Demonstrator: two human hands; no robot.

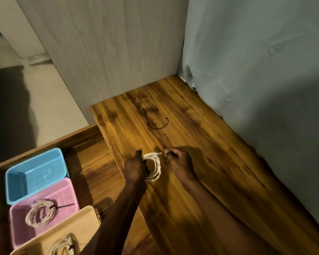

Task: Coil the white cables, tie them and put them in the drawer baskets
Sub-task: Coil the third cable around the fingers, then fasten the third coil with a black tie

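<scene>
Brown wooden tabletop filling centre frame | black tie lying above | left hand gripping coiled white cable | right hand pinching its plug end | pink plastic basket sitting lower left.

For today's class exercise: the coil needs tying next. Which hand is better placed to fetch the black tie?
Probably the right hand: it pinches only the cable end, nearer the black tie, while the left hand grips the white coil.

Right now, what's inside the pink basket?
A coiled white cable with a black tie lies in the pink basket. Its near corner is covered by the beige basket.
</scene>
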